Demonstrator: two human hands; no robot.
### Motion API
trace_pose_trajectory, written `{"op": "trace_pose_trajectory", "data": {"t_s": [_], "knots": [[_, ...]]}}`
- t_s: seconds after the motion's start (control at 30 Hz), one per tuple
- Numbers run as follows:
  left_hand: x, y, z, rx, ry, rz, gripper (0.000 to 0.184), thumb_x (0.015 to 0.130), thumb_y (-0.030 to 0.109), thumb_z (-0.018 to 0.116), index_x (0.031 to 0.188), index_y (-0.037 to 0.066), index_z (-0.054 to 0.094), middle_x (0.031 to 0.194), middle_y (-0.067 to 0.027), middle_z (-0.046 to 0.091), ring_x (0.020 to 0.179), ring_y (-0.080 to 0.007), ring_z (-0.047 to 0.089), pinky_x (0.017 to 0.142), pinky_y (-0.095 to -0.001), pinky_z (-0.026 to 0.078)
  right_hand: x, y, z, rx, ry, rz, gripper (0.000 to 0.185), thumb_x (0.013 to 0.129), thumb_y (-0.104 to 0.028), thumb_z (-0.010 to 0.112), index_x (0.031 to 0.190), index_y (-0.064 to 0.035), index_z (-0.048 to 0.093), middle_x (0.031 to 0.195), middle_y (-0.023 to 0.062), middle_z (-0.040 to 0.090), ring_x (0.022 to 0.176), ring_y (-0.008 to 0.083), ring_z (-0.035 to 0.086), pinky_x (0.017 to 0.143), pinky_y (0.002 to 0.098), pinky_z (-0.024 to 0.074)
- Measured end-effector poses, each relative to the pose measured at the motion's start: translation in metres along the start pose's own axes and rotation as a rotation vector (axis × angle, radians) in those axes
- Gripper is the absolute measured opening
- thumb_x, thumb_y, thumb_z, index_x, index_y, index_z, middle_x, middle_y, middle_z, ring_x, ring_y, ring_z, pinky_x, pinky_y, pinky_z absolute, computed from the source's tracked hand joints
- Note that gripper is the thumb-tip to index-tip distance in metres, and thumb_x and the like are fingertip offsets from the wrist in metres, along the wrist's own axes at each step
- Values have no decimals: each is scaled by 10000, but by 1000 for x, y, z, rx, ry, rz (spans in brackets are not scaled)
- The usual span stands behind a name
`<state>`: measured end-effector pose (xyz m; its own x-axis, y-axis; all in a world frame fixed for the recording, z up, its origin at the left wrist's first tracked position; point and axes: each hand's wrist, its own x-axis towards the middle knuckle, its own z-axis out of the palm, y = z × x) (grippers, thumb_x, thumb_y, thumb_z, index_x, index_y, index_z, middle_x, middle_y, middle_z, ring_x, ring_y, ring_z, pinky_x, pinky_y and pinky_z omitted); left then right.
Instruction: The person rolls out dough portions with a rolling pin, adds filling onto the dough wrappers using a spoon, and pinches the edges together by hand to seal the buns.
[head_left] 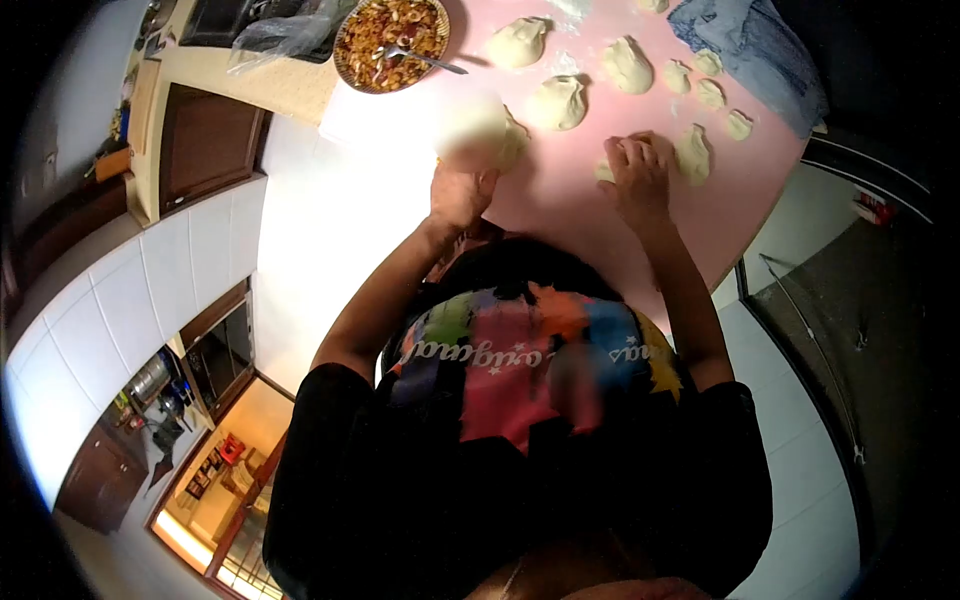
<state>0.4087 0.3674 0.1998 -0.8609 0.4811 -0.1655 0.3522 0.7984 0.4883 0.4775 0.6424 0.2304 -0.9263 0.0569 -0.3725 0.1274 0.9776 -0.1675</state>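
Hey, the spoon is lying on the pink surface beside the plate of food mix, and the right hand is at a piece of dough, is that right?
Not quite: the head view shows the spoon in the plate of food mix, its handle sticking out over the rim. The right hand is at a piece of dough.

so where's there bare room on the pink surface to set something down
Bare: the pink surface between the left hand and right hand; also right of the right forearm, up to the surface's edge. Crowded: the far side, with the filled bowl, dough parcels and blue cloth.
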Motion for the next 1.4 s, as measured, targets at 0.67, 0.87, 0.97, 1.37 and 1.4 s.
{"op": "trace_pose_trajectory", "data": {"t_s": [0.67, 0.87, 0.97, 1.37, 1.4], "knots": [[47, -67, 3, -457, -72, -360, 274, 749, 165, 625, 979, 29, 688, 915, -164, 691, 869, -309, 670, 805, -383, 525, 73, -120, 63, 763, 226, 45, 359, 759, -113, 706, 1068, -1, 563, 1004, 153, 603, 851, 253, 610, 784, 344, 485], [35, -59, -32, -336, -385, -456, 326, 796, 215, 622, 1072, 43, 648, 1037, -158, 674, 972, -320, 645, 864, -390, 503, 72, -124, 81, 1037, 348, 20, 380, 819, -54, 657, 1184, -9, 561, 1082, 148, 610, 904, 261, 610, 847, 341, 499], [30, -47, -29, 120, -307, -237, 697, 906, 430, 545, 1461, 115, 265, 1544, -101, 247, 1348, -366, 345, 1069, -450, 357, 58, -119, 80, 750, 485, -82, 440, 836, -39, 636, 1259, -10, 521, 1132, 161, 591, 1022, 278, 575, 866, 342, 500], [52, -37, 22, 242, -170, 400, 723, 965, 599, 217, 1525, 165, 74, 1593, -34, 61, 1466, -176, 53, 1186, -408, 40, -42, -18, 76, 296, 636, 96, 404, 860, -104, 592, 1236, 6, 494, 1234, 238, 511, 1143, 418, 475, 979, 512, 364], [52, -41, 21, 320, -159, 359, 734, 961, 605, 220, 1524, 158, 74, 1593, -42, 58, 1466, -185, 51, 1185, -419, 38, -41, -17, 74, 300, 641, 96, 404, 860, -104, 592, 1236, 6, 494, 1234, 238, 511, 1143, 418, 475, 979, 512, 364]]}}
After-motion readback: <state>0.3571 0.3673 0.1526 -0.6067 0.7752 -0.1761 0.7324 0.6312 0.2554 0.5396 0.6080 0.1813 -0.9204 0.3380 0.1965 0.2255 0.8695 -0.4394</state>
